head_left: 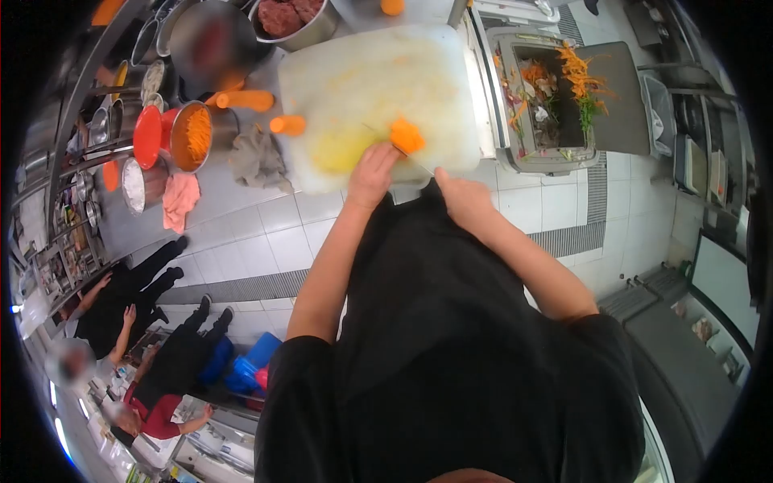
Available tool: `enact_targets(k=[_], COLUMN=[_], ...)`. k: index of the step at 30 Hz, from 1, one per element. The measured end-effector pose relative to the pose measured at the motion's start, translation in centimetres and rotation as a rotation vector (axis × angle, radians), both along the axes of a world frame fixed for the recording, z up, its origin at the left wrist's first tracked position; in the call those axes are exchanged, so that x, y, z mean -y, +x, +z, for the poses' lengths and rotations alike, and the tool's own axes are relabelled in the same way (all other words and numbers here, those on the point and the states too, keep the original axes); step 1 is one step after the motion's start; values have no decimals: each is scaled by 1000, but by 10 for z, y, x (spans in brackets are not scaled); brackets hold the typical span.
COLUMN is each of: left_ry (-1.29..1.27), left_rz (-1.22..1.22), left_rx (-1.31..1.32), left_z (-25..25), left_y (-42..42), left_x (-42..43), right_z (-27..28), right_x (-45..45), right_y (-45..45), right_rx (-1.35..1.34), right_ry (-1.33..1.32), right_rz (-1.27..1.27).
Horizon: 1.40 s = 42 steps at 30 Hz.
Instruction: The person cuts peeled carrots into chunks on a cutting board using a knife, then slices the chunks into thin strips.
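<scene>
On a white cutting board (378, 72), a small heap of cut carrot (407, 135) lies near the front edge. My left hand (372, 175) is closed with its fingertips at the near side of this heap, pressing on carrot there. My right hand (465, 201) is wrapped round the handle of a knife, whose thin blade (422, 167) points left toward the carrot by my left fingertips. The handle itself is mostly hidden in my fist. A short carrot piece (287, 125) rests at the board's left edge, and a longer carrot (246, 100) lies beyond it.
Left of the board are a grey cloth (259, 158), a pot of shredded carrot (198, 138) and a pink cloth (180, 201). A pot of minced meat (310, 32) stands behind. An open waste bin (547, 165) with peelings is at right. Two people (173, 362) work at lower left.
</scene>
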<state>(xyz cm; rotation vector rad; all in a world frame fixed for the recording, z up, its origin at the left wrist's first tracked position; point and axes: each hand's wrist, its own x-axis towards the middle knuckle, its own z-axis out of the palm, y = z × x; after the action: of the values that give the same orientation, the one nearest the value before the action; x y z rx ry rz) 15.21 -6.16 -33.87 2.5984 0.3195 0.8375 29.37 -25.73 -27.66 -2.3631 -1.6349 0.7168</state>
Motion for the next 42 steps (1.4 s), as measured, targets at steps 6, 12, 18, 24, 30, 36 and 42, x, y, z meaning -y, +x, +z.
enact_targets(k=[6, 12, 18, 24, 30, 36, 42], left_ry=[45, 52, 21, 32, 24, 1, -18], left_rz=[11, 19, 12, 24, 17, 11, 11], left_rx=[30, 19, 41, 65, 52, 41, 44], left_z=[1, -4, 3, -7, -8, -7, -4], left_y=[0, 0, -2, -3, -3, -3, -3], left_x=[-1, -3, -2, -1, -3, -2, -1], right_z=[18, 31, 3, 40, 34, 33, 26], right_x=[-10, 6, -20, 2, 1, -3, -15], right_y=[11, 5, 5, 9, 7, 3, 1], right_rx=[-19, -51, -21, -7, 8, 13, -33], right_ry=[-30, -67, -80, -139, -167, -128, -44], right_rz=[52, 7, 36, 61, 70, 70, 31])
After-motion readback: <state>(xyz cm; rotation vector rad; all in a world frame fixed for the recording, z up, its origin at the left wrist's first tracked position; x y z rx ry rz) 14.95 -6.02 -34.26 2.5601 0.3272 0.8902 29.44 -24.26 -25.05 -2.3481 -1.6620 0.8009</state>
